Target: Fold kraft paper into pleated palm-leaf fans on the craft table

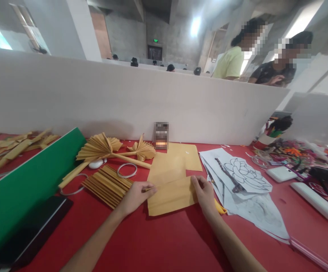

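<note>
Brown sheet: a plain strip of brown paper at the lower centre of the frame, raised at a tilt above the red bench; a paler brown panel rises behind its top edge, and whether the two are joined I cannot tell.
Left hand: the hand has its grip closed on the strip's upper left corner, thumb and fingers pinching it.
Right hand: the other hand has its grip pinched on the strip's upper right corner.
Left of centre: pleated paper lies just beside the left wrist, with a wire coil near its upper end and a brown paper fan above.
Right of centre: white sheets with a flower drawing; a yellow object pokes out beside the right wrist, partly hidden.
Left edge: a green board slants across, a black flat object below it.
Top: a white partition spans the frame; two people show beyond it, upper right.
</note>
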Available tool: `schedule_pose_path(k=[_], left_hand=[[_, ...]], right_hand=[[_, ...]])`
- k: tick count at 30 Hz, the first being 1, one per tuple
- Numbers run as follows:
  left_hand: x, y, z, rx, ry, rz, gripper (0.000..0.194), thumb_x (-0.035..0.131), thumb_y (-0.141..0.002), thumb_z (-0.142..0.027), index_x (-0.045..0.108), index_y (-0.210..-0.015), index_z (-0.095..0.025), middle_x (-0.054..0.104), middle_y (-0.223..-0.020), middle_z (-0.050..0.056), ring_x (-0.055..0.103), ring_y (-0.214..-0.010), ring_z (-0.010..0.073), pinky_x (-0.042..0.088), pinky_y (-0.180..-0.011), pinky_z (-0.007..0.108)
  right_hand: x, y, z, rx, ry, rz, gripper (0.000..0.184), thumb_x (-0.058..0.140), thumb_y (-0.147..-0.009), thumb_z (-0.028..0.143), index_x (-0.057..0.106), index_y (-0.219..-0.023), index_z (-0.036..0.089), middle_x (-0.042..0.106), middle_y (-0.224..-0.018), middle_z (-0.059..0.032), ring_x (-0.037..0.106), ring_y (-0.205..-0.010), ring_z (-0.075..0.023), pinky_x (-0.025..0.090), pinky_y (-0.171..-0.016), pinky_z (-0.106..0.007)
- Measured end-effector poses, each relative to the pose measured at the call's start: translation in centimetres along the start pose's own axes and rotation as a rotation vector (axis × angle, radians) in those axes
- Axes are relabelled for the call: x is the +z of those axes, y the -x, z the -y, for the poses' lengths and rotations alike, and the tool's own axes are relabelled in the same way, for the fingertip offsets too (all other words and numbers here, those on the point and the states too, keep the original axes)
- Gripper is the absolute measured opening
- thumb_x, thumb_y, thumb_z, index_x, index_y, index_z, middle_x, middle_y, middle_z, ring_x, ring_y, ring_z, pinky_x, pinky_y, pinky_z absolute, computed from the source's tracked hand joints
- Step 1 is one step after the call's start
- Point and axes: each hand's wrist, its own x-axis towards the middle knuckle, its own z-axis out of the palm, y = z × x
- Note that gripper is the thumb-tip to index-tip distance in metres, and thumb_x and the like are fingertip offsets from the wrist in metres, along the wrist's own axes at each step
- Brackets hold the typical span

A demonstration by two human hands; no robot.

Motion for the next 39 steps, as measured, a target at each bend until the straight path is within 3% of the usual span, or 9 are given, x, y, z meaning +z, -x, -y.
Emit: schedule_pose_path(k=[3,6,8,11,17,20,24,33,39], left_hand=[[0.0,-0.1,0.0,0.012,0.002,0.022,0.042,0.068,-0.092,-0.052,0.079,-0.103,-0.014,0.081,-0.098,0.011,0.074,-0.095,0.0289,0.056,-0.084,0.036],[-0.1,0.0,0.0,0.024,-0.020,0.049,0.042,0.064,-0.095,-0.052,0.079,-0.102,-0.014,0.081,-0.096,0.010,0.073,-0.093,0.0278,0.055,-0.081,0.034],[-0.1,0.1,0.0,0.034,-0.050,0.064,0.043,0.062,-0.096,-0.053,0.079,-0.100,-0.014,0.080,-0.094,0.009,0.071,-0.089,0.0262,0.054,-0.077,0.032],[-0.2,0.2,0.2,0.054,-0.108,0.076,0.043,0.060,-0.098,-0.053,0.076,-0.090,-0.014,0.075,-0.087,0.006,0.066,-0.081,0.0219,0.049,-0.071,0.028],[-0.3,0.4,0.5,0.065,-0.188,0.077,0.047,0.057,-0.099,-0.054,0.066,-0.072,-0.015,0.061,-0.067,-0.001,0.051,-0.064,0.0149,0.036,-0.058,0.024],[-0.1,0.6,0.3,0.071,-0.213,0.037,0.045,0.056,-0.099,-0.052,0.068,-0.076,-0.016,0.065,-0.071,0.000,0.054,-0.067,0.0162,0.038,-0.059,0.024],[0.5,0.9,-0.2,0.040,-0.226,0.001,0.031,0.066,-0.093,-0.046,0.079,-0.099,-0.019,0.079,-0.098,0.005,0.068,-0.091,0.0242,0.050,-0.079,0.028],[0.5,0.7,-0.9,0.033,-0.328,0.014,0.042,0.057,-0.096,-0.051,0.074,-0.078,-0.017,0.075,-0.079,0.004,0.066,-0.077,0.0224,0.046,-0.066,0.027],[0.8,1.3,-2.1,0.079,-0.496,-0.023,0.034,0.053,-0.100,-0.045,0.072,-0.085,-0.021,0.075,-0.083,0.002,0.068,-0.080,0.0219,0.045,-0.072,0.027]], right_hand=[[0.1,0.4,-0.1,-0.105,0.127,-0.054,0.037,0.055,-0.100,0.053,0.067,-0.100,0.018,0.068,-0.086,-0.0053,0.062,-0.077,-0.0220,0.049,-0.068,-0.032],[1.0,1.3,0.7,-0.365,0.375,-0.074,0.030,0.053,-0.103,0.039,0.063,-0.126,0.022,0.068,-0.120,-0.0134,0.063,-0.109,-0.0289,0.048,-0.091,-0.043],[2.0,2.1,1.6,-0.542,0.526,0.062,0.027,0.050,-0.105,0.029,0.063,-0.128,0.026,0.067,-0.128,-0.0120,0.060,-0.119,-0.0292,0.040,-0.099,-0.046],[3.4,3.1,2.6,-0.650,0.608,0.277,0.023,0.050,-0.107,0.021,0.065,-0.123,0.028,0.074,-0.118,-0.0061,0.065,-0.113,-0.0241,0.035,-0.101,-0.042],[4.2,3.3,2.3,-0.569,0.625,0.345,0.020,0.054,-0.105,0.014,0.066,-0.093,0.024,0.075,-0.090,0.0001,0.067,-0.083,-0.0172,0.036,-0.089,-0.034],[4.1,3.2,1.9,-0.532,0.624,0.359,0.022,0.054,-0.104,0.012,0.065,-0.089,0.023,0.074,-0.090,0.0000,0.065,-0.082,-0.0170,0.036,-0.086,-0.033],[4.3,3.4,1.6,-0.491,0.657,0.371,0.022,0.054,-0.104,0.012,0.065,-0.087,0.023,0.072,-0.087,0.0006,0.065,-0.081,-0.0172,0.036,-0.082,-0.032],[3.9,2.9,1.1,-0.472,0.647,0.497,0.023,0.052,-0.105,0.008,0.065,-0.090,0.021,0.074,-0.091,0.0002,0.066,-0.085,-0.0173,0.036,-0.082,-0.031],[3.1,2.6,0.8,-0.511,0.697,0.480,0.022,0.053,-0.106,0.012,0.064,-0.089,0.021,0.072,-0.088,-0.0011,0.065,-0.083,-0.0183,0.035,-0.082,-0.032]])
